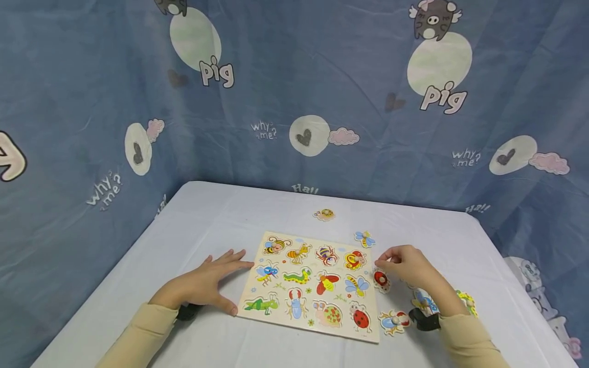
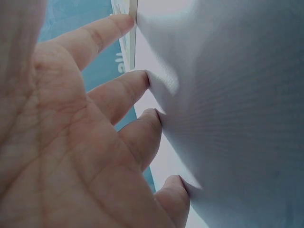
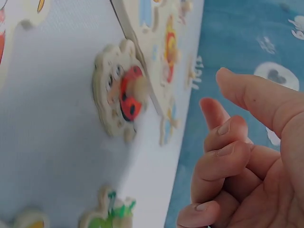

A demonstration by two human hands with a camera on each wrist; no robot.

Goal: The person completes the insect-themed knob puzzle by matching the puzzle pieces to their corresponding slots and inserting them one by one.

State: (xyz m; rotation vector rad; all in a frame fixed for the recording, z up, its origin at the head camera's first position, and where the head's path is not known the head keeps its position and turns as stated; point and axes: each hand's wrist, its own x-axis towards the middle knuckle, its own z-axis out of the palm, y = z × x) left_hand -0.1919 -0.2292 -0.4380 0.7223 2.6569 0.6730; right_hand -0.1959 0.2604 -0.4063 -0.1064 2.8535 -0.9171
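Note:
My left hand lies with fingers spread at the left side of a wooden insect puzzle board, index fingertip and thumb right at its edge. In the left wrist view, the other fingertips rest on the white cloth. My right hand hovers just past the board's right edge, close to a loose ladybug piece. Its fingers are loosely bent, with a gap between thumb and index finger and nothing held, as the right wrist view shows. That ladybug piece has a round knob and leans against the board's edge.
Beyond the board lie a snail piece and a blue-winged bee piece. On the right are a stag beetle piece, a blue insect piece and a green-yellow piece, partly behind my right forearm. A blue printed curtain borders the table.

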